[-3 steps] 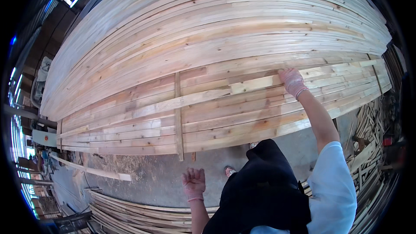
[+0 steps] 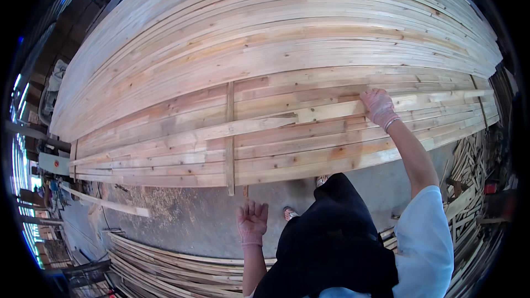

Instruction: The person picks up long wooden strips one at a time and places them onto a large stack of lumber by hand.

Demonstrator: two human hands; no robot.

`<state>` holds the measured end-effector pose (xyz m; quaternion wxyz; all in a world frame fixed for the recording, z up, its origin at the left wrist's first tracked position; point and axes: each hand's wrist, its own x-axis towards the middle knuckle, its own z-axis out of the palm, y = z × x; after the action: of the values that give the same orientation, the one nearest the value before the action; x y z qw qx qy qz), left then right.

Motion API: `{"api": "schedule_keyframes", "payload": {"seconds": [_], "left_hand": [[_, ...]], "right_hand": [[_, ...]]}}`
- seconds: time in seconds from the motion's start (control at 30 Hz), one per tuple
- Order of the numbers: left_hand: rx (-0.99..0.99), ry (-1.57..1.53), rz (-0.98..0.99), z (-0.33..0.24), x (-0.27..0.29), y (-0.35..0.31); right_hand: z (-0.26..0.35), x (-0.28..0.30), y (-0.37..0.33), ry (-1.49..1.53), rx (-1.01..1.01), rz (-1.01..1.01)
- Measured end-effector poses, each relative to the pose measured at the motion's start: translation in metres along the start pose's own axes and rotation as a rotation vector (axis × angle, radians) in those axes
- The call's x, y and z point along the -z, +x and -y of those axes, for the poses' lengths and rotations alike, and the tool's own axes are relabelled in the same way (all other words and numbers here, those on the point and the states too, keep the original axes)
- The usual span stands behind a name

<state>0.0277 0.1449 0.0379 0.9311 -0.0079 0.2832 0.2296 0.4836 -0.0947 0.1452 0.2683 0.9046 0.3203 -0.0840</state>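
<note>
My right hand (image 2: pixel 379 107), in a pale pinkish glove, is closed around a long, narrow wooden strip (image 2: pixel 326 112). The strip runs left to right over a layer of boards (image 2: pixel 309 152) and shows a dark, rough joint left of the hand. It crosses over a thin wooden spacer stick (image 2: pixel 230 138) lying across the boards. My left hand (image 2: pixel 252 222), gloved the same way, hangs above the floor with its palm showing. Its fingers are slightly bent and apart, with nothing in them. The right fingertips are partly hidden.
A higher stack of boards (image 2: pixel 248 33) rises beyond the near layer. Another spacer stick (image 2: pixel 479 99) crosses at the right. Long strips (image 2: pixel 165 267) lie on the floor behind me, scrap wood (image 2: pixel 466 171) at the right. Sawdust (image 2: pixel 160 204) and a loose board (image 2: pixel 110 204) are at the left.
The view has shifted slightly. My left hand sits a little higher and closer to the boards' edge in the picture. My right hand keeps its grip on the wooden strip.
</note>
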Motion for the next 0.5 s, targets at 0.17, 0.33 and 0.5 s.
{"api": "schedule_keyframes", "payload": {"seconds": [0.17, 0.33, 0.5], "left_hand": [[0.019, 0.213, -0.158, -0.002, -0.013, 0.004], [0.18, 0.254, 0.207, 0.01, -0.04, 0.006], [0.195, 0.339, 0.336, 0.04, -0.045, -0.009]], "right_hand": [[0.029, 0.02, -0.079, 0.03, 0.127, -0.073], [0.069, 0.03, -0.161, 0.164, 0.165, -0.194], [0.099, 0.026, -0.244, 0.338, 0.299, -0.38]]}}
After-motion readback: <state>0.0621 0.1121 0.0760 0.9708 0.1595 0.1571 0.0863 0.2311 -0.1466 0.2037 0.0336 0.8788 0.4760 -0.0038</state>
